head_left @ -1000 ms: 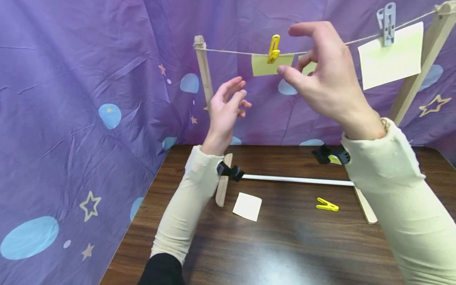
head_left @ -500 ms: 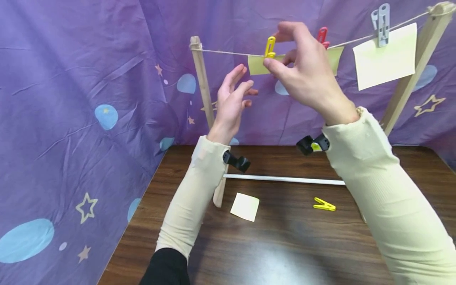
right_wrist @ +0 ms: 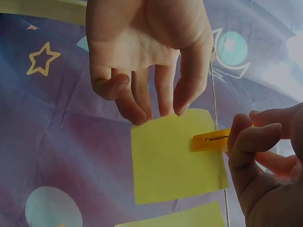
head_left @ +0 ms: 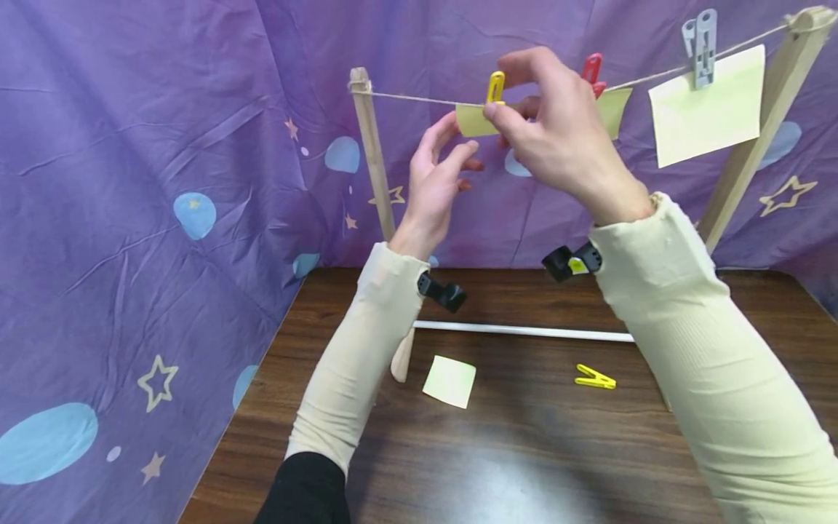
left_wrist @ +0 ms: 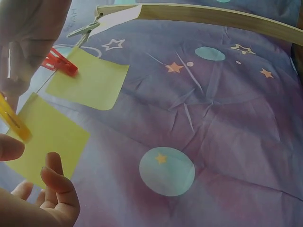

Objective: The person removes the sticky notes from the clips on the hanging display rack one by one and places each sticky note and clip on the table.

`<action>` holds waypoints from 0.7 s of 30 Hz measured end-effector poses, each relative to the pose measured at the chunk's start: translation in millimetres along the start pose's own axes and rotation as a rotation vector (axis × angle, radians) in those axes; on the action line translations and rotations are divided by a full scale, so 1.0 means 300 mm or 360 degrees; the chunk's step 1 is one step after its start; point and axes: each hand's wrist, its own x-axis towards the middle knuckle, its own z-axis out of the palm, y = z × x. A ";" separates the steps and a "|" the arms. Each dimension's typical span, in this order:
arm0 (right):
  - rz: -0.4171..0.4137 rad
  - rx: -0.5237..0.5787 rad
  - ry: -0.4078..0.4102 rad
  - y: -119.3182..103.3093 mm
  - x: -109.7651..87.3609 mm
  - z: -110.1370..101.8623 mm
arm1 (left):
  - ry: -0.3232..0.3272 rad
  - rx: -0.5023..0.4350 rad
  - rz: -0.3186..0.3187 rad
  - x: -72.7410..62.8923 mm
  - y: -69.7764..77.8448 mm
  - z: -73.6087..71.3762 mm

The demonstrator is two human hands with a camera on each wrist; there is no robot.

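Note:
My right hand (head_left: 569, 135) pinches a yellow clothespin (head_left: 495, 84) on the string line, thumb in front. The clothespin sits on the upper edge of a yellow sticky note (right_wrist: 173, 161), which hangs from the line. My left hand (head_left: 433, 191) is below and left of it, fingers bent loosely, its index fingertip at the note's left edge; thumb apart. In the right wrist view, the left hand's fingertips meet the note's edge. The right hand partly hides the note in the head view. Behind it, a red clothespin (head_left: 592, 71) clips another yellow note (head_left: 614, 110).
A grey clothespin (head_left: 705, 49) holds a pale note (head_left: 710, 109) near the right wooden post (head_left: 766, 127). The left post (head_left: 372, 138) bears the line's other end. On the table (head_left: 517, 444) lie a loose pale note (head_left: 449, 382), a yellow clothespin (head_left: 595, 377) and a white rod (head_left: 524, 331).
My right hand has moved left to the yellow clothespin and taken hold of it. My left hand has risen and shifted right to the hanging note's edge.

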 end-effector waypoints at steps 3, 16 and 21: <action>-0.0010 0.0024 0.0008 -0.001 -0.001 -0.001 | -0.0005 0.0007 0.0008 -0.002 -0.001 0.001; -0.0084 -0.0029 0.0025 0.001 -0.013 -0.002 | -0.0031 0.0008 -0.0081 -0.009 -0.013 -0.004; -0.0092 -0.0055 0.0050 -0.003 -0.014 0.002 | -0.0042 0.0027 -0.0125 -0.013 -0.015 0.005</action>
